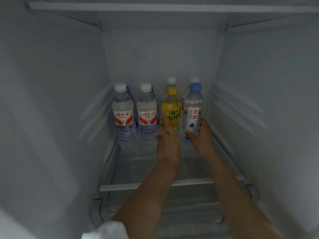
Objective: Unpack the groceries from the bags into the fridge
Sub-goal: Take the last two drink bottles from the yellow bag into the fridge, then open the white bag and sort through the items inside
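Reaching deep into the fridge, we have our right hand (pixel 201 135) wrapped round the foot of the blue-capped water bottle (pixel 192 112), thumb in front and fingers behind, while it stands at the right end of the front row on the glass shelf (pixel 155 169). Our left hand (pixel 166 135) lies against the yellow drink bottle (pixel 171 110) with fingers fairly straight, steadying more than gripping.

The risk, as we judge it, is crowding. These two bottles stand almost touching, and two white-capped water bottles (pixel 123 114) sit just to the left. Another row hides behind; we only see caps there. A nudge too far back could topple something in that rear row, and a low grip means the tall bottle may tip at the top. Pulling our hands out carelessly could clip the neighbours too.

Around us, pale fridge walls, ribbed at the sides, and another shelf (pixel 155 6) overhead. Something white and crumpled, perhaps a bag (pixel 107 230), shows at the bottom edge.
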`<state>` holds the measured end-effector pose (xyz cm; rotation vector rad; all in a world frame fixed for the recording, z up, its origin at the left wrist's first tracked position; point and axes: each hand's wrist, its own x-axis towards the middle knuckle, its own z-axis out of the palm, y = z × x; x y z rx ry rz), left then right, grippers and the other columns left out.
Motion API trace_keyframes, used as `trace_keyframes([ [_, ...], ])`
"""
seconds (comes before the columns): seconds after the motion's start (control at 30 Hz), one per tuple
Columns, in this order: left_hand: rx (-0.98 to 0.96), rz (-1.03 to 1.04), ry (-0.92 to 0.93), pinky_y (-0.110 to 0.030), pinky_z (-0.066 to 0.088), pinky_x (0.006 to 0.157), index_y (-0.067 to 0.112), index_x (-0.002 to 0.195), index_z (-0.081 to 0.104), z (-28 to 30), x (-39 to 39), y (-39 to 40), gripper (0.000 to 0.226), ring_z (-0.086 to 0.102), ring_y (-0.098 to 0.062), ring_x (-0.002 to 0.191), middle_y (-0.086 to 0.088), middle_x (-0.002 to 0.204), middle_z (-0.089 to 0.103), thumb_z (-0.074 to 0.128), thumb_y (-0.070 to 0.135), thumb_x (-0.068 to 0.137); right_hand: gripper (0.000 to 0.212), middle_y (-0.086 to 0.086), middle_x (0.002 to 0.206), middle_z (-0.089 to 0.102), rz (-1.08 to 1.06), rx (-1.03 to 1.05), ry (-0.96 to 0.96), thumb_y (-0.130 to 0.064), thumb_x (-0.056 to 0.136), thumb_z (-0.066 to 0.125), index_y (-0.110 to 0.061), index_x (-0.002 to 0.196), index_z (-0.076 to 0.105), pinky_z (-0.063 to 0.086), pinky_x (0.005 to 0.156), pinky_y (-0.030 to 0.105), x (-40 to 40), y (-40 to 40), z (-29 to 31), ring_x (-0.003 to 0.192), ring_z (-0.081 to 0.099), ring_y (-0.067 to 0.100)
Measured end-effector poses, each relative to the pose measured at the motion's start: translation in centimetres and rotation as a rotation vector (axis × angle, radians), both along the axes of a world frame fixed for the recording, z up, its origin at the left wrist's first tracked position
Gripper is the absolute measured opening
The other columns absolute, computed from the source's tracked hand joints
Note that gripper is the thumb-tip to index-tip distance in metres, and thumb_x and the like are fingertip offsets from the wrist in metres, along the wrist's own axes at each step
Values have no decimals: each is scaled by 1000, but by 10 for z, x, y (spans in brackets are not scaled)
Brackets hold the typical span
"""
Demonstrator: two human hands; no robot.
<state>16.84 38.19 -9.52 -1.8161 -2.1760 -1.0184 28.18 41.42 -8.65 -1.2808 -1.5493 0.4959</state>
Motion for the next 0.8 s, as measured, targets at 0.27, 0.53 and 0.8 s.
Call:
trace_keyframes([
  [0.27,55,-210,-295,-43,35,111,25,144,-26,-2,2,-10,83,28,-37,141,-14,159,2,38,3,97,61,13,130,55,-20,-166,54,-14,80,75,-4,132,45,45,94,31,10,-13,0,117,54,24],
  [0.53,-81,-273,-409,-41,44,103,3,153,3,5,5,-50,91,41,-36,131,-21,153,25,61,-4,83,48,14,130,54,-81,-125,-60,-15,91,61,-3,135,45,43,97,33,6,-67,-2,116,52,24],
  [0.8,-107,-491,-379,-33,50,90,14,129,54,16,-7,-153,39,65,-23,102,-3,108,71,57,12,90,31,4,108,65,-37,-39,-63,-12,92,56,-9,124,55,49,91,33,8,-183,1,101,62,17],
])
